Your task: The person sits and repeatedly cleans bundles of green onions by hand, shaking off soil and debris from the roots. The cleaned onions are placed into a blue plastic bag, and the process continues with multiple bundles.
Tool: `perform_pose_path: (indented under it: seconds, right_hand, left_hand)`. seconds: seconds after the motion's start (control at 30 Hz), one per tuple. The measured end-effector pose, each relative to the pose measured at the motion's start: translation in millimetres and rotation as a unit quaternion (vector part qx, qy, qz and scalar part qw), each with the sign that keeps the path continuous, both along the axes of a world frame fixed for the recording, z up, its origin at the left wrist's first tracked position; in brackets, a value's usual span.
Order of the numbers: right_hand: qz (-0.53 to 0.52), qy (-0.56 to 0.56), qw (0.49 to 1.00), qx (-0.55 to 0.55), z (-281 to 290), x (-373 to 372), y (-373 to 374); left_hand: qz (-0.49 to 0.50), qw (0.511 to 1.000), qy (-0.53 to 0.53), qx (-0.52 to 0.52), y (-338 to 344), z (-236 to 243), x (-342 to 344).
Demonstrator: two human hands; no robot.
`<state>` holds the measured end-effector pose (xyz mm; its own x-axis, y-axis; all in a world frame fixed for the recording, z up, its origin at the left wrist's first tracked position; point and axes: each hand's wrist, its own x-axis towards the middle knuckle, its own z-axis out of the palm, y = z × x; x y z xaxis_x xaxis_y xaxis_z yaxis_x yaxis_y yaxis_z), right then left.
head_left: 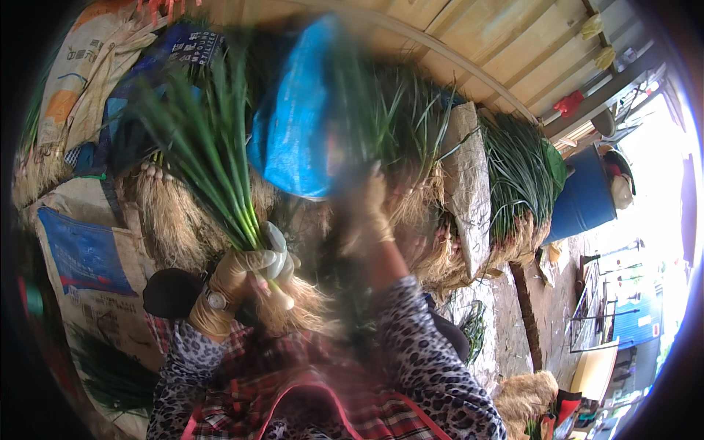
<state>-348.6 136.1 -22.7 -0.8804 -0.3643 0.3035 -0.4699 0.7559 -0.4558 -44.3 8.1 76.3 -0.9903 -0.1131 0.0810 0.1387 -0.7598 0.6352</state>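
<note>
My left hand, in a pale glove with a watch over the cuff, is closed around the lower stalks of a bunch of spring onions. The green leaves fan up and to the left; white bulbs and stringy roots hang below the fingers. My right hand, also gloved, reaches forward to the right of the bunch, nearest a heap of spring onions. A blur over the middle of the view hides its fingers and anything they may hold.
A bright blue sack lies ahead among the heaps. Printed woven sacks are on the left. More spring onions are stacked on the right, beside a silvery sheet and a blue barrel. Cut roots lie at lower right.
</note>
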Motion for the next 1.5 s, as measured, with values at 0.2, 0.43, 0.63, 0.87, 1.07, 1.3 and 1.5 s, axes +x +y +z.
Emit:
perform_pose_path:
  seconds: [0.2,0.43,0.63,0.87,1.07,1.3,1.5]
  right_hand:
    - [0.162,-0.265,0.912,-0.269,142.4,-23.8,9.4]
    - [0.381,-0.228,0.887,-0.129,214.1,-23.5,-35.5]
    - [0.297,-0.087,0.929,-0.205,170.8,29.6,-34.4]
    - [0.26,0.142,0.949,0.109,23.8,-26.4,27.3]
    - [0.188,0.109,0.975,0.05,33.4,62.5,43.3]
    - [0.338,-0.197,0.916,-0.092,24.6,100.7,40.9]
    - [0.406,-0.101,0.906,-0.058,39.9,156.9,13.6]
  left_hand:
    - [0.04,0.997,-0.008,-0.072,-10.8,2.8,5.1]
    - [0.068,0.993,-0.07,-0.062,-16.2,-18.4,-2.7]
    - [0.052,0.995,-0.09,-0.01,-20.9,-15.8,-1.4]
    - [0.063,0.991,-0.116,-0.03,-14.7,-26.7,-3.3]
    - [0.039,0.978,-0.207,0.003,-11.1,-42.0,-10.6]
    - [0.045,0.963,-0.263,-0.02,-10.3,-30.2,-8.4]
    - [0.099,0.965,-0.239,-0.048,1.1,-42.5,-9.3]
